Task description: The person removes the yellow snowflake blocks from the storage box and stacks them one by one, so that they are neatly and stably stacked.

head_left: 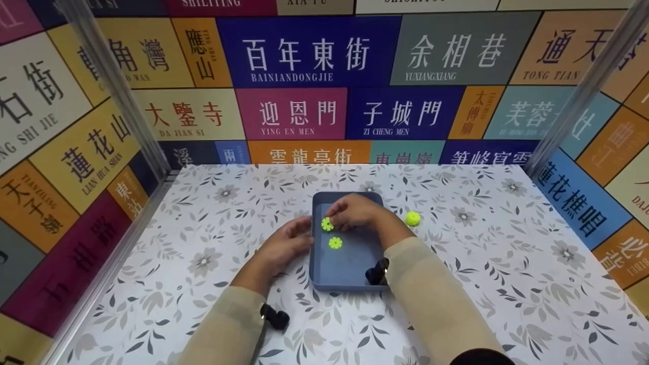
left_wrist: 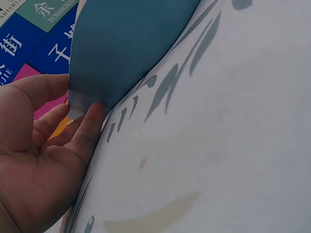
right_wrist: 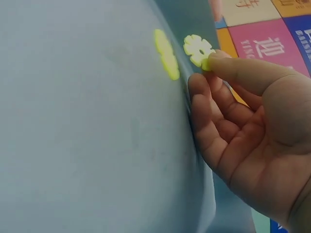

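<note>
My right hand (head_left: 355,213) is over the far left part of a blue-grey tray (head_left: 324,276). Between thumb and finger it pinches a neon-yellow notched flower-shaped plastic disc (right_wrist: 197,48). A second such disc (head_left: 335,243) lies flat on the tray floor, just nearer to me. At the tray's left side is my left hand (head_left: 286,246), its fingertips touching the outer wall (left_wrist: 126,43) and the thumb close to the rim. Right of the tray, a round neon-yellow piece (head_left: 412,218) sits on the table; its make-up is too small to tell.
A white cloth with grey leaves and flowers covers the table (head_left: 203,261). Walls of coloured panels (head_left: 291,114) with Chinese lettering stand behind and at both sides. Metal posts (head_left: 119,86) rise at the corners. Small black devices (head_left: 276,317) are strapped to both wrists.
</note>
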The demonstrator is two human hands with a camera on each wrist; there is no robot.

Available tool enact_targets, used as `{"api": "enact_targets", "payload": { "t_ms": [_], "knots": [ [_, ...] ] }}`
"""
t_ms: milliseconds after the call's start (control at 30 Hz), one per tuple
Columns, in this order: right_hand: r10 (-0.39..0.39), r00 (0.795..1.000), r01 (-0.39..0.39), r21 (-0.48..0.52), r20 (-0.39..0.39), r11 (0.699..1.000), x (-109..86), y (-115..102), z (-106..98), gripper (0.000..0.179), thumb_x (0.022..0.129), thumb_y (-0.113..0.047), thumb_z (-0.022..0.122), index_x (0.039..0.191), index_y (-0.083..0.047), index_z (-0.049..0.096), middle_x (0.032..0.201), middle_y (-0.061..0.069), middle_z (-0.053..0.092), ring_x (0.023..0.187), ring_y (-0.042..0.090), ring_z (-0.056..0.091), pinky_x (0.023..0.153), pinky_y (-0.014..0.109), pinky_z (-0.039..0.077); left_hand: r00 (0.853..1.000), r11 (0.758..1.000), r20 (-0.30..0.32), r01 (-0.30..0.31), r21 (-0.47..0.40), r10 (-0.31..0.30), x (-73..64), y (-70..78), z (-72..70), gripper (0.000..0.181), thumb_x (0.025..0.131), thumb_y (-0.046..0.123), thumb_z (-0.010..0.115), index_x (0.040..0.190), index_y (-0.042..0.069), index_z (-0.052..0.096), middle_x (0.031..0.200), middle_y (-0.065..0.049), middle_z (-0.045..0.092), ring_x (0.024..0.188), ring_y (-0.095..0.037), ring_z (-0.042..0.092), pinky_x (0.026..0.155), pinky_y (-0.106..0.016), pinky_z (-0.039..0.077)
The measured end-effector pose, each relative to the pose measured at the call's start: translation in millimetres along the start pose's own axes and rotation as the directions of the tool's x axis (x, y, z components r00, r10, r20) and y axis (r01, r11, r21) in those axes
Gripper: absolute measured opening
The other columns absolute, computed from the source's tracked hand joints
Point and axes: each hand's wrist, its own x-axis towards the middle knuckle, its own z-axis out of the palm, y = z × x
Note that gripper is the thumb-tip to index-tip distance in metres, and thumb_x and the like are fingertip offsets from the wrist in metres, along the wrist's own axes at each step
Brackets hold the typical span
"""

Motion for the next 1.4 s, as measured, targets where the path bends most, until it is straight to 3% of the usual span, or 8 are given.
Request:
{"api": "enact_targets", "payload": {
  "t_ms": [167, 267, 467, 633, 767, 1033, 1267, 1400],
  "knots": [
    [0.064, 0.997, -0.055, 0.177, -0.049, 0.983, -4.6, -2, -14, 0.019, 0.096, -0.013, 0.077, 0.115, -0.013, 0.08, 0.107, 0.009, 0.078, 0.09, 0.022, 0.075, 0.083, 0.035, 0.066, 1.0, 1.0, 0.012, -0.007, 0.007, 0.007, 0.5, 0.4, 1.1, 0.068, 0.096, 0.003, 0.07, 0.161, 0.008, 0.046, 0.165, -0.013, 0.05, 0.146, -0.032, 0.056, 0.113, -0.037, 0.054],
    [0.069, 0.996, -0.056, 0.182, -0.063, 0.982, -9.8, -7, -21, 0.02, 0.096, -0.017, 0.078, 0.116, -0.015, 0.08, 0.108, 0.009, 0.078, 0.09, 0.022, 0.075, 0.085, 0.037, 0.065, 1.0, 1.0, 0.014, -0.015, -0.001, 0.015, 0.0, 0.4, -0.1, 0.068, 0.096, 0.002, 0.07, 0.16, 0.008, 0.047, 0.165, -0.014, 0.05, 0.146, -0.032, 0.056, 0.113, -0.036, 0.054],
    [0.064, 0.993, -0.041, 0.218, -0.1, 0.975, -26.0, -20, -34, 0.023, 0.1, -0.018, 0.075, 0.122, -0.012, 0.077, 0.114, 0.01, 0.078, 0.096, 0.022, 0.075, 0.102, 0.05, 0.063, 1.0, 1.0, 0.015, -0.015, -0.003, 0.015, 0.4, -0.3, -2.6, 0.069, 0.095, 0.001, 0.07, 0.16, 0.007, 0.047, 0.165, -0.014, 0.05, 0.147, -0.032, 0.054, 0.111, -0.036, 0.055],
    [0.054, 0.987, -0.007, 0.292, -0.154, 0.956, -44.8, -21, -46, 0.029, 0.101, -0.014, 0.073, 0.129, -0.006, 0.073, 0.115, 0.007, 0.075, 0.099, 0.02, 0.075, 0.096, 0.039, 0.065, 1.0, 1.0, -0.005, 0.007, 0.01, -0.007, 1.0, -1.3, -3.1, 0.069, 0.095, 0.003, 0.07, 0.16, 0.009, 0.048, 0.166, -0.013, 0.049, 0.149, -0.03, 0.051, 0.107, -0.033, 0.054],
    [0.055, 0.979, 0.013, 0.326, -0.199, 0.945, -57.5, -14, -55, 0.031, 0.102, -0.014, 0.072, 0.132, -0.005, 0.071, 0.112, 0.005, 0.073, 0.098, 0.017, 0.073, 0.089, 0.031, 0.066, 1.0, 1.0, -0.006, 0.008, 0.008, -0.008, 0.6, -1.2, -2.6, 0.069, 0.095, 0.002, 0.069, 0.16, 0.009, 0.048, 0.166, -0.013, 0.049, 0.149, -0.029, 0.051, 0.107, -0.033, 0.053],
    [0.034, 0.964, 0.075, 0.391, -0.264, 0.917, -80.3, 4, -68, 0.035, 0.102, -0.015, 0.073, 0.134, -0.002, 0.07, 0.116, 0.003, 0.074, 0.1, 0.019, 0.074, 0.097, 0.037, 0.065, 1.0, 1.0, -0.004, 0.004, 0.011, -0.004, -0.5, -1.1, -2.0, 0.07, 0.095, 0.002, 0.07, 0.16, 0.009, 0.048, 0.166, -0.012, 0.049, 0.149, -0.03, 0.052, 0.113, -0.037, 0.053],
    [0.033, 0.942, 0.115, 0.414, -0.335, 0.903, -98.5, 25, -74, 0.035, 0.102, -0.015, 0.074, 0.132, 0.0, 0.069, 0.109, -0.001, 0.073, 0.094, 0.015, 0.073, 0.087, 0.027, 0.065, 1.0, 0.999, -0.019, 0.001, 0.038, -0.001, -0.1, -0.1, -3.0, 0.069, 0.093, 0.003, 0.072, 0.158, 0.012, 0.051, 0.165, -0.009, 0.051, 0.15, -0.027, 0.051, 0.118, -0.039, 0.051],
    [0.026, 0.937, 0.133, 0.423, -0.349, 0.896, -104.9, 35, -78, 0.036, 0.103, -0.014, 0.072, 0.135, 0.002, 0.067, 0.111, -0.004, 0.072, 0.094, 0.012, 0.072, 0.088, 0.026, 0.064, 1.0, 0.999, -0.02, -0.004, 0.039, 0.005, -0.6, 0.1, -3.2, 0.069, 0.094, 0.004, 0.072, 0.158, 0.012, 0.051, 0.166, -0.009, 0.05, 0.151, -0.028, 0.049, 0.119, -0.041, 0.051]
  ]
}}
